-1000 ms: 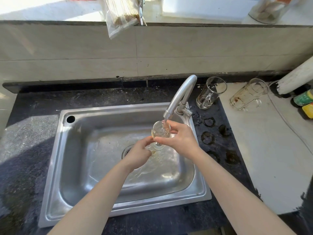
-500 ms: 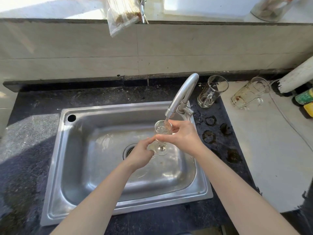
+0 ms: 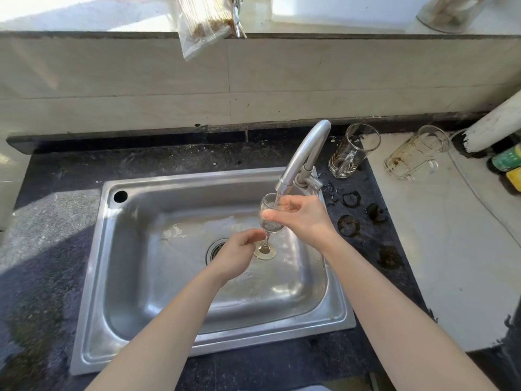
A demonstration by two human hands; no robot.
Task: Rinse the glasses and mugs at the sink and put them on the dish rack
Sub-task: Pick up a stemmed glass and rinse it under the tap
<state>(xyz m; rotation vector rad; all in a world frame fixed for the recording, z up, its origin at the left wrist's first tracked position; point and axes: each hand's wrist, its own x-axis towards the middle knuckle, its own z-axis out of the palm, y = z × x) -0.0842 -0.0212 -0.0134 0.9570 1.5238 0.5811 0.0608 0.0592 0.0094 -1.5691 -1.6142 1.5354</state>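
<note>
Head view: two hands hold a wine glass (image 3: 268, 224) under the running tap (image 3: 306, 152).

Over the steel sink (image 3: 93, 277), the left hand (image 3: 236, 255) pinches the stem just above the foot, fingers curled. The glass is upright, just right of the drain (image 3: 215, 248), and the right hand (image 3: 306, 220) wraps its bowl with fingers and thumb. Water (image 3: 277, 200) from the tap runs into the bowl. Right of the sink, a glass mug (image 3: 352, 150) stands on the dark counter (image 3: 363, 198). Farther right, a stained mug (image 3: 414, 156) stands on the pale surface (image 3: 451, 263).
</note>
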